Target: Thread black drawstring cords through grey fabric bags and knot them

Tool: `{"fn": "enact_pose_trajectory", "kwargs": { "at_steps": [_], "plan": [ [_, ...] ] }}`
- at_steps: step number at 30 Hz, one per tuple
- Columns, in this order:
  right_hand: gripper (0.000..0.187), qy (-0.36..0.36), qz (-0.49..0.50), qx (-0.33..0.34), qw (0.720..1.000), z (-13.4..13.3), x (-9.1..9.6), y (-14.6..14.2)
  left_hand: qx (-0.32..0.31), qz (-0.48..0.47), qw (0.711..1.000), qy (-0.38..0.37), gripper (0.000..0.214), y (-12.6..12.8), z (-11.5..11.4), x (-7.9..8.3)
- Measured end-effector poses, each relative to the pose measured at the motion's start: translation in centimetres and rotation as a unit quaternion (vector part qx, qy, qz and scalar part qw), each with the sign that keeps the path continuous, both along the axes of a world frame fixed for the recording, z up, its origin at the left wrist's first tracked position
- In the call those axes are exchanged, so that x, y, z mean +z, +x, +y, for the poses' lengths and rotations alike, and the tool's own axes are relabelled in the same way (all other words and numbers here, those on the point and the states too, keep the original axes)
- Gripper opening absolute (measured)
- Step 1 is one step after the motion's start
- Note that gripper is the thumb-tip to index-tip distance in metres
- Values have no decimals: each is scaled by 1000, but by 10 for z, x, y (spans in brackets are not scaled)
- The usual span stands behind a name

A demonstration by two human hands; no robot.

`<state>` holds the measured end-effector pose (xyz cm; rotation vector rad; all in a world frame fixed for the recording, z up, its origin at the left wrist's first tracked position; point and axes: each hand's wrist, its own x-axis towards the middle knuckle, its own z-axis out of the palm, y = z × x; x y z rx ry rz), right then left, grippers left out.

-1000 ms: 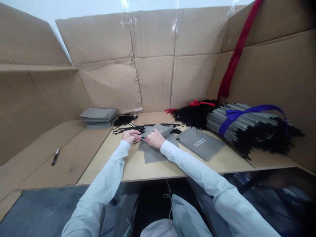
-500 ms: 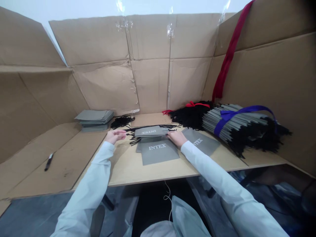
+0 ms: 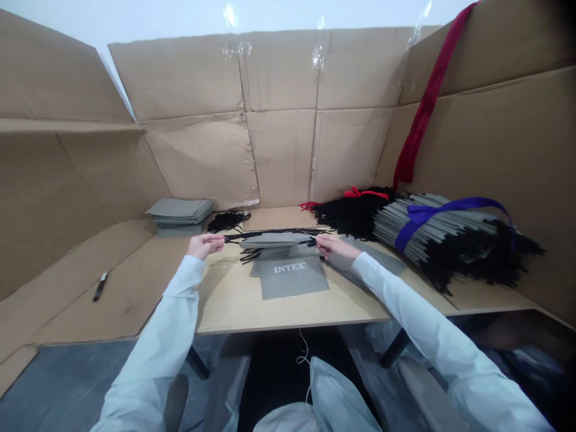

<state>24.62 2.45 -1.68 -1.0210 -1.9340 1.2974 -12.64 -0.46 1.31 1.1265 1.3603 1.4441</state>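
My left hand (image 3: 205, 245) pinches the end of a black cord at the left of a raised grey drawstring pouch (image 3: 275, 239). At the pouch's right end, my right hand (image 3: 336, 248) is closed on black cord too. Between the two hands the pouch is seen nearly edge-on, its top edge gathered a little. Below it on the table lies a flat grey pouch (image 3: 294, 282) printed INTEX. Another grey pouch (image 3: 382, 259) lies partly under my right hand and wrist. Black cords (image 3: 288, 231) stretch along behind the raised pouch.
At the back left are a stack of grey pouches (image 3: 180, 217) and a heap of black cords (image 3: 227, 220). A marker (image 3: 100, 287) lies on cardboard. On the right sit a pouch bundle with a blue ribbon (image 3: 414, 222) and a black bundle (image 3: 351, 210). Cardboard walls (image 3: 279, 144) surround the table.
My right hand has moved slightly right, away from the pouch's corner, drawing out the cord. The raised pouch has tilted, so its print no longer shows. The view has shifted slightly.
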Motion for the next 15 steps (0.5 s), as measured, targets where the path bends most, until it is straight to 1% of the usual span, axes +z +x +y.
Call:
{"fn": "enact_pose_trajectory", "kwargs": {
  "at_steps": [1, 3, 5, 7, 8, 9, 11, 12, 13, 14, 15],
  "plan": [
    [37, -14, -3, 4, 1000, 6, 0, 3, -3, -10, 1000, 10, 32, 0, -3, 3],
    [34, -43, -44, 11, 998, 20, -1, 9, -26, -32, 998, 41, 34, 5, -10, 10],
    [31, -46, -117, -22, 992, 38, 1, 11, -80, -32, 993, 76, 32, 19, -18, 18],
    [24, -1, -205, -79, 976, 55, 5, 7, -177, -7, 981, 85, 28, 42, -26, 24],
    [20, 37, -234, -126, 963, 62, 9, 2, -233, 0, 969, 82, 27, 57, -30, 26],
    [17, 66, -252, -163, 952, 69, 14, -4, -290, 2, 954, 71, 28, 74, -33, 27],
    [16, 115, -264, -213, 934, 78, 25, -21, -376, 17, 926, 45, 35, 107, -35, 27],
    [17, 149, -269, -212, 928, 81, 31, -31, -405, 53, 912, 35, 39, 121, -33, 26],
    [18, 188, -277, -208, 919, 84, 36, -40, -413, 108, 904, 37, 41, 132, -29, 25],
    [19, 217, -290, -209, 908, 85, 41, -48, -406, 188, 894, 38, 40, 139, -22, 22],
    [21, 234, -301, -206, 901, 86, 45, -55, -368, 287, 883, 46, 38, 144, -13, 19]
  ]
}}
